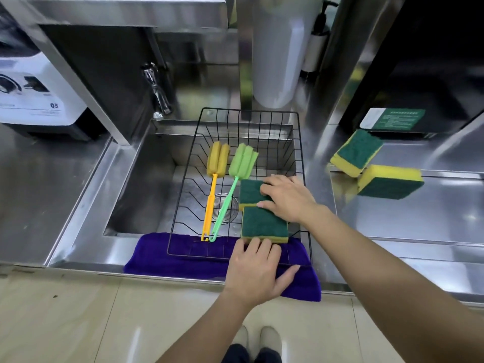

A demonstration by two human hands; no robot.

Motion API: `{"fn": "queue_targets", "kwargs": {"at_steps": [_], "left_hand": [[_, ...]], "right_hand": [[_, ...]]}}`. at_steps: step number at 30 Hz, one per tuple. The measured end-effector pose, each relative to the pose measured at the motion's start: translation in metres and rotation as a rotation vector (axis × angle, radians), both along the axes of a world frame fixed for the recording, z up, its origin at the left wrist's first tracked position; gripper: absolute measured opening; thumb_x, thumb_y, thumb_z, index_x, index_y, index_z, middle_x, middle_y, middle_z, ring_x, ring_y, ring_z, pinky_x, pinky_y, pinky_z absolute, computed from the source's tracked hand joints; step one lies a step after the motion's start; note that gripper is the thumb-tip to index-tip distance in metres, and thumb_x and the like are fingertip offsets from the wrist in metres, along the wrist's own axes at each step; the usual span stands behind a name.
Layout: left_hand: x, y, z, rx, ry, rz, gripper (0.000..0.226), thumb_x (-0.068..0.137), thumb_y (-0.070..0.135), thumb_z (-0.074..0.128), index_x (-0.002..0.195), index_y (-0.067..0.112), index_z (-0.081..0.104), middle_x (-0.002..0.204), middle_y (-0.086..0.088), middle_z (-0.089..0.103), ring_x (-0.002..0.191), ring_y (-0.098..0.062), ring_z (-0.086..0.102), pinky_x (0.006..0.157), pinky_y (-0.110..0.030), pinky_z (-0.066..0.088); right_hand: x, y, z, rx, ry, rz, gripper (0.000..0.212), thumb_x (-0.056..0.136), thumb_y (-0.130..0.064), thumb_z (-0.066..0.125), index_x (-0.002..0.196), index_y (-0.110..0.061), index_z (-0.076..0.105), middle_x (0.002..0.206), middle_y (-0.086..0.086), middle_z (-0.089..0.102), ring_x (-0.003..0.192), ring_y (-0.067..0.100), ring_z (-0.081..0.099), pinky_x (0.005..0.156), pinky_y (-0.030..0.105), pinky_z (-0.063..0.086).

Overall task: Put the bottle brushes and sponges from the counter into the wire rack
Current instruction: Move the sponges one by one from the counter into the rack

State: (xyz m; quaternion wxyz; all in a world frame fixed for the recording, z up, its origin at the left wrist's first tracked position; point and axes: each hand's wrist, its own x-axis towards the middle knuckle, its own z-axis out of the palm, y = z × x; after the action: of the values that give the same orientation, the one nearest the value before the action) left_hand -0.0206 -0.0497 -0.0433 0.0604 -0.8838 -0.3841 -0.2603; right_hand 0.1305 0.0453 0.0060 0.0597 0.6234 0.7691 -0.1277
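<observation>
At frame centre, the wire rack (301, 153) holds 2 bottle brushes (218, 159) and 2 sponges (263, 224). The right hand (288, 197) lies flat on the farther one; the left hand (255, 271), fingers spread, touches the nearer. 2 more sponges (377, 169) sit on the counter (419, 218) at right.

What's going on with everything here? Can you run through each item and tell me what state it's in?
Wire rack: sits across the sink, front edge on the purple cloth.
Yellow brush: lying in rack.
Green brush: lying in rack.
Two rack sponges: flat in rack, green side up.
Two counter sponges: on the counter, not yet racked.
Left hand: touching near sponge.
Right hand: resting on far sponge.
</observation>
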Motion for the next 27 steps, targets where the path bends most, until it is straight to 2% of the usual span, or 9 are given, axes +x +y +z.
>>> {"fn": "queue_targets", "kwargs": {"at_steps": [4,6,9,12,15,18,21,24,27], "left_hand": [[-0.001,0.001,0.001,-0.012,0.013,-0.003,0.045,0.088,0.052,0.051,0.07,0.011,0.057,0.067,-0.005,0.055,0.064,-0.026,0.052,0.061,-0.036,0.042],[0.0,0.001,0.002,-0.045,0.039,0.006,0.045,0.089,0.053,0.05,0.078,0.011,0.061,0.08,-0.007,0.062,0.073,-0.026,0.056,0.066,-0.038,0.043],[0.008,-0.002,0.009,-0.091,0.086,0.016,0.05,0.089,0.056,0.047,0.09,0.009,0.064,0.095,-0.011,0.065,0.084,-0.029,0.058,0.075,-0.042,0.042],[0.027,-0.005,0.015,-0.1,0.104,-0.031,0.048,0.087,0.056,0.049,0.084,0.01,0.061,0.078,-0.007,0.061,0.073,-0.027,0.055,0.074,-0.041,0.039],[0.045,-0.008,0.018,-0.109,0.133,-0.068,0.047,0.086,0.055,0.046,0.071,0.012,0.056,0.066,-0.005,0.054,0.062,-0.025,0.051,0.063,-0.037,0.04],[0.049,-0.007,0.014,-0.114,0.158,-0.079,0.047,0.083,0.055,0.047,0.07,0.011,0.056,0.066,-0.005,0.054,0.06,-0.025,0.052,0.055,-0.033,0.044],[0.048,-0.006,0.01,-0.099,0.165,-0.086,0.049,0.083,0.056,0.046,0.072,0.01,0.057,0.067,-0.005,0.055,0.061,-0.024,0.053,0.055,-0.034,0.045],[0.049,-0.006,0.011,-0.097,0.166,-0.084,0.049,0.083,0.056,0.045,0.072,0.009,0.057,0.067,-0.006,0.056,0.062,-0.025,0.054,0.057,-0.035,0.045],[0.049,-0.007,0.011,-0.09,0.164,-0.076,0.049,0.084,0.056,0.046,0.072,0.01,0.056,0.067,-0.006,0.055,0.062,-0.025,0.053,0.057,-0.034,0.045]], "right_hand": [[-0.002,-0.002,0.004,0.003,-0.057,-0.035,0.04,0.094,-0.044,0.043,0.126,-0.022,0.052,0.139,0.006,0.044,0.129,0.025,0.035,0.104,0.043,0.027],[-0.001,-0.006,0.005,0.019,-0.073,-0.048,0.039,0.096,-0.041,0.04,0.128,-0.021,0.05,0.134,0.007,0.046,0.127,0.026,0.036,0.104,0.045,0.025],[0.004,-0.019,0.008,0.181,0.051,-0.08,0.036,0.096,-0.031,0.041,0.127,-0.016,0.052,0.128,0.005,0.054,0.121,0.025,0.045,0.101,0.042,0.025],[0.025,-0.03,0.017,0.44,0.183,-0.227,0.026,0.092,-0.017,0.048,0.114,-0.01,0.061,0.111,0.008,0.065,0.106,0.029,0.058,0.086,0.034,0.025],[0.062,-0.04,0.027,0.548,0.195,-0.437,0.026,0.087,-0.006,0.05,0.11,-0.007,0.062,0.105,0.012,0.066,0.102,0.031,0.059,0.086,0.038,0.031],[0.103,-0.05,0.031,0.516,0.143,-0.696,0.04,0.086,-0.004,0.049,0.126,-0.008,0.051,0.121,0.012,0.059,0.115,0.031,0.051,0.091,0.04,0.031],[0.136,-0.059,0.028,0.411,0.138,-0.869,0.058,0.082,-0.006,0.055,0.136,-0.012,0.036,0.138,0.009,0.047,0.129,0.025,0.041,0.1,0.039,0.028],[0.16,-0.064,0.019,0.201,0.064,-0.83,0.081,0.081,-0.008,0.058,0.148,-0.014,0.013,0.158,0.003,0.018,0.147,0.016,0.013,0.112,0.041,0.02],[0.174,-0.066,0.01,0.039,-0.048,-0.755,0.09,0.082,-0.015,0.06,0.15,-0.021,0.003,0.16,0.0,0.012,0.148,0.019,0.006,0.114,0.046,0.018]]}}
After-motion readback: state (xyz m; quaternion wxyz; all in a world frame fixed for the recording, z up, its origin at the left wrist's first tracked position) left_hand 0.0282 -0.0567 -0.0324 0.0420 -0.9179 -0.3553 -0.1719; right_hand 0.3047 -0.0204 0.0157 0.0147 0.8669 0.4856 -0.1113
